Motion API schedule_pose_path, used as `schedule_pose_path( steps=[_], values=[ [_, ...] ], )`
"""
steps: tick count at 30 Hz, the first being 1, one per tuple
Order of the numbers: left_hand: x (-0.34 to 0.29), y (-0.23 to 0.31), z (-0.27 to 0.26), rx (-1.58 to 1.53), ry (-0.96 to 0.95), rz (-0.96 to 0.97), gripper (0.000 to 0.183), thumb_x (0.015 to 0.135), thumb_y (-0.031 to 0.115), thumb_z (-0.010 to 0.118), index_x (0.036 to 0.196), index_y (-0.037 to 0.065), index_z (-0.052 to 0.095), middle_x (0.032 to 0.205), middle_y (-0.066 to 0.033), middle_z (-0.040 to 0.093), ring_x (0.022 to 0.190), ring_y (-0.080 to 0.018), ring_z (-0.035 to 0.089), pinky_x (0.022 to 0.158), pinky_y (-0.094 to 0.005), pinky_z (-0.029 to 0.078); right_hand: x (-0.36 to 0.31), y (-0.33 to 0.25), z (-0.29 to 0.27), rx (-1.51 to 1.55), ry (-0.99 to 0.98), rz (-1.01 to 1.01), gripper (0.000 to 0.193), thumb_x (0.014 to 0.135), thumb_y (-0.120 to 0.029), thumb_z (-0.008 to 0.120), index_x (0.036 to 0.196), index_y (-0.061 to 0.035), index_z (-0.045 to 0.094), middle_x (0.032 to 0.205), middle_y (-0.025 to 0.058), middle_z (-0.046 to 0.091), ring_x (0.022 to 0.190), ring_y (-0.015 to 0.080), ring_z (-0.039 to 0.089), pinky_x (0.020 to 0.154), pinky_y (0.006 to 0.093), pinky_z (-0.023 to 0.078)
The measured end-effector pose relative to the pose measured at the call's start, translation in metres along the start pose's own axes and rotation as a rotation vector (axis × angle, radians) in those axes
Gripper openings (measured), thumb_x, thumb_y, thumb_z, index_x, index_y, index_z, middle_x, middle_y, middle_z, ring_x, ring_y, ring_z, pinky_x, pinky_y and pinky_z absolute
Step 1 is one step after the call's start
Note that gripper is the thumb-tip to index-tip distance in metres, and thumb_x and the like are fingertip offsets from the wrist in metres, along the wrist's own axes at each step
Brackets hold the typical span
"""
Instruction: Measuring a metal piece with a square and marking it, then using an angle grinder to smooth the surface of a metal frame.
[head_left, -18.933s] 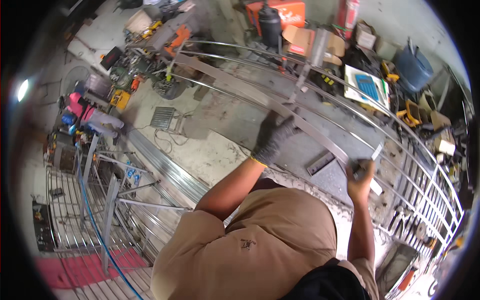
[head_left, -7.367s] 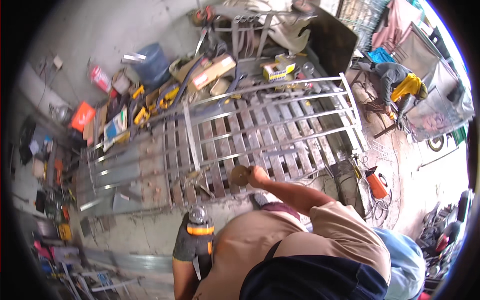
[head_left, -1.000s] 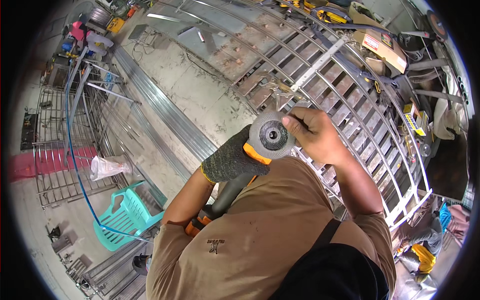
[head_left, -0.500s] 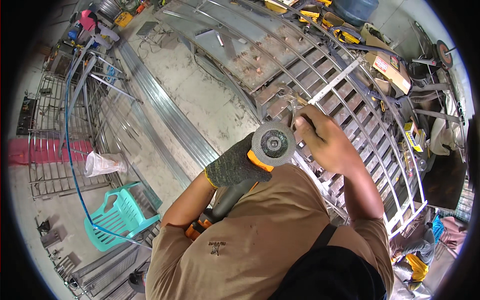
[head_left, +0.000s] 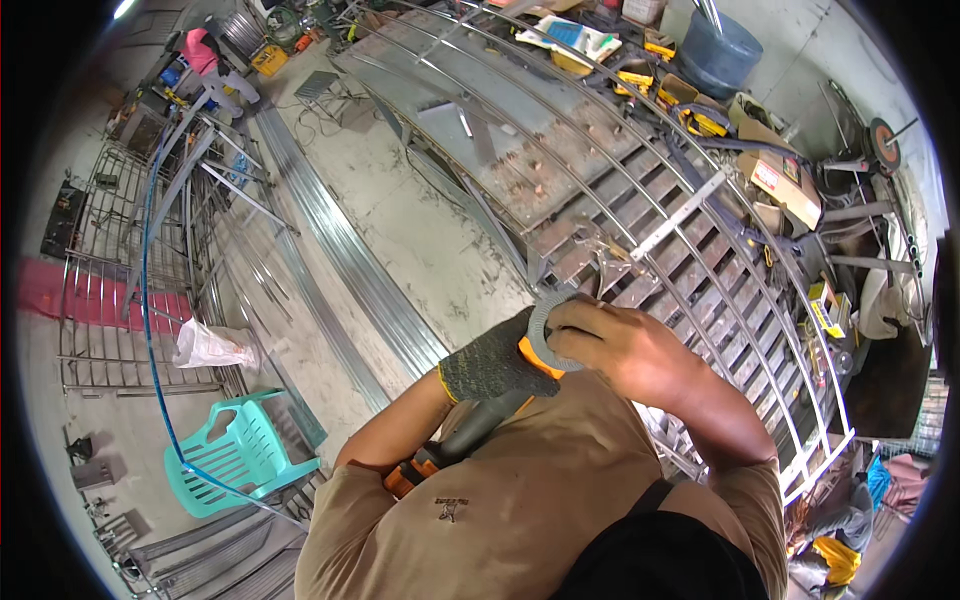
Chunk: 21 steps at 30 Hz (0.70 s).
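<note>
Basically, L hand (head_left: 495, 360), in a dk grey glove w/ a yellow cuff edge, is wrapped snugly round the grinder (head_left: 480, 428) up by its head. R hand (head_left: 630, 350), bare, has its fingers bunched on the face of the disc (head_left: 541, 325); can't tell if they pinch anything at its centre. Disc sits on the grinder's head, in front of the torso; R fingers cover most of its face, so only the L part of the rim shows.

Just beyond the hands: crumpled clear plastic (head_left: 592, 258) at the near edge of the slatted bench (head_left: 600, 293). A curved metal frame (head_left: 682, 215) lies across the bench, between the hands and the blue bucket (head_left: 718, 55) + cardbd box (head_left: 783, 187). Long steel channels (head_left: 345, 232) run along the floor on the L. Farther L: green chair (head_left: 235, 450) w/ a blue hose (head_left: 150, 330) across it, and a white bag (head_left: 213, 345) by the metal grilles (head_left: 95, 350). 2 other people: 1 in pink (head_left: 203, 55) upper L, 1 w/ yellow (head_left: 838, 560) lower R, both well apart.

Pose: both elbows bent, forearms angled in so hands meet at the disc. L is palm-in round the head; R has its back facing up, wrist slightly bent, fingers pointing L. Grinder's body slants down-L under L forearm, orange rear end near the L elbow.
</note>
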<state>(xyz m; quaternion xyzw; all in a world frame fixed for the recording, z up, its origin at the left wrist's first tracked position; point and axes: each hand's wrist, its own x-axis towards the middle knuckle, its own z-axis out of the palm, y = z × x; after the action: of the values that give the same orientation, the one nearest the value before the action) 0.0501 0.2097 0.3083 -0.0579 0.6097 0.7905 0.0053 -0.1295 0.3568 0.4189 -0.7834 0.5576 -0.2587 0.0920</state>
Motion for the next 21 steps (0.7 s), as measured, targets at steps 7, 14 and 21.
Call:
schedule_pose_path(
  steps=[7, 14, 21],
  values=[
    [0.002, 0.013, 0.0, 0.146, -0.019, -0.022, 0.084, 0.08, 0.004, 0.084, 0.155, 0.005, 0.046, 0.146, -0.0085, 0.059, 0.134, -0.0189, 0.056, 0.118, -0.0382, 0.045, -0.001, 0.009, 0.003, -0.005, 0.032, 0.061, 0.029, 0.084, -0.005, 0.064, 0.113, -0.0054, 0.068, 0.122, 0.0099, 0.064, 0.114, 0.0283, 0.066, 0.093, 0.0396, 0.057],
    [0.002, 0.007, 0.002, 0.109, -0.005, 0.003, 0.083, 0.078, 0.005, 0.086, 0.152, 0.005, 0.049, 0.145, -0.0099, 0.06, 0.134, -0.0201, 0.056, 0.116, -0.0371, 0.045, 0.003, 0.026, -0.002, -0.012, 0.089, -0.023, 0.024, 0.079, -0.013, 0.08, 0.102, -0.0086, 0.077, 0.112, 0.0058, 0.067, 0.104, 0.026, 0.06, 0.093, 0.0413, 0.047],
    [0.001, 0.011, 0.006, 0.197, 0.022, -0.052, 0.095, 0.073, 0.0, 0.088, 0.156, 0.008, 0.043, 0.146, -0.0073, 0.059, 0.137, -0.0183, 0.054, 0.117, -0.0388, 0.045, 0.004, 0.038, -0.002, 0.164, 0.15, -0.023, 0.034, 0.074, -0.019, 0.092, 0.103, -0.0066, 0.08, 0.1, 0.0091, 0.061, 0.094, 0.0299, 0.056, 0.086, 0.0429, 0.045]
  ],
)
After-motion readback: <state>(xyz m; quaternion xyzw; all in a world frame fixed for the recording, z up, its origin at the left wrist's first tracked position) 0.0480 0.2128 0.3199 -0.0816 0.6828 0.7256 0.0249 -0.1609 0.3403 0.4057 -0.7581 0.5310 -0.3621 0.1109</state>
